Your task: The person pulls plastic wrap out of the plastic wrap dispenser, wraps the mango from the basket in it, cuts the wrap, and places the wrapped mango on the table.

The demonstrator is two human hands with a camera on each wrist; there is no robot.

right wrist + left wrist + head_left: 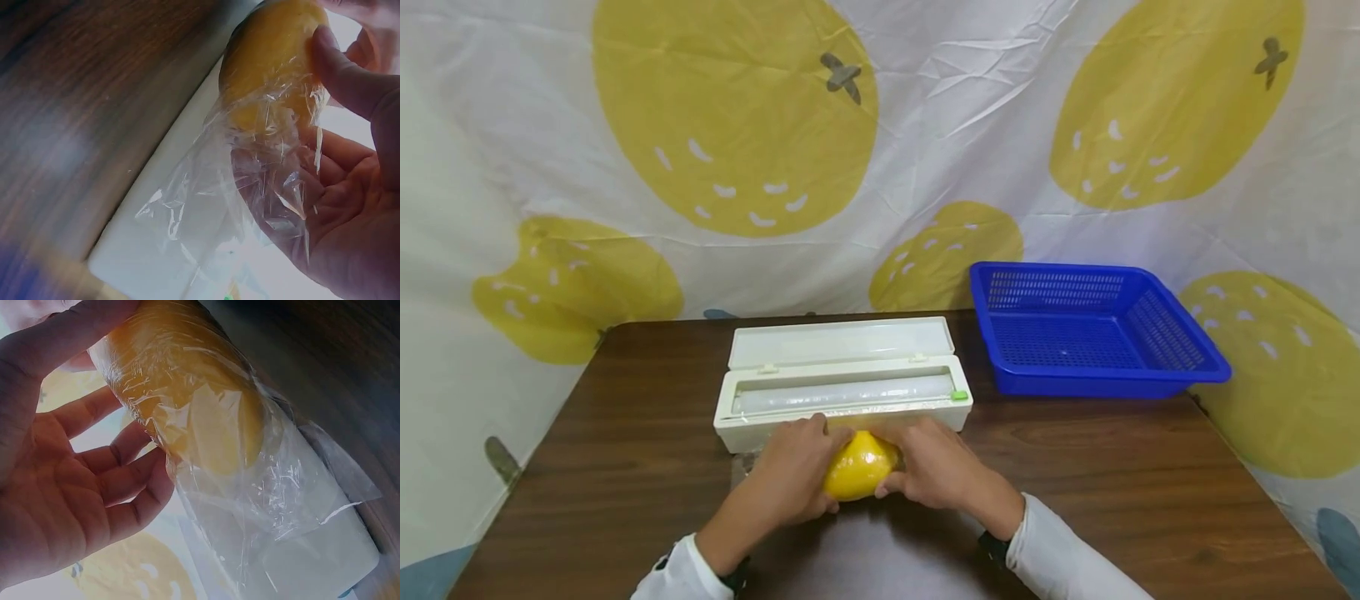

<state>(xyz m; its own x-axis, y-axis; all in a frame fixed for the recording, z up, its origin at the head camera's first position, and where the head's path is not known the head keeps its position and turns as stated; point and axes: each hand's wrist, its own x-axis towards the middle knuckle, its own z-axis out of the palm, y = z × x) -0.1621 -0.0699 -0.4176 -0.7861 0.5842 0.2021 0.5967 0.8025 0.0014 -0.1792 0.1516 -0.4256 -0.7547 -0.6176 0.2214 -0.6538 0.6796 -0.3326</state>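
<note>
A smooth yellow fruit (861, 468) is held between both hands just in front of the white cling film dispenser (752, 437). Clear cling film (275, 481) clings to the fruit and hangs loose past both its ends, crinkled. My left hand (793, 468) grips the fruit's left side, its thumb along the near face and its fingers bent behind. On the right side my right hand (936, 462) holds the fruit, thumb pressed on it and fingers partly behind the film (187, 200). The fruit's far side is hidden in the head view.
The dispenser's lid (842, 343) stands open, showing a film roll (850, 393) and a green slider (959, 395) at the right end. A blue plastic basket (1075, 383) sits at the back right of the brown wooden table (625, 467). A fruit-patterned cloth (925, 158) hangs behind.
</note>
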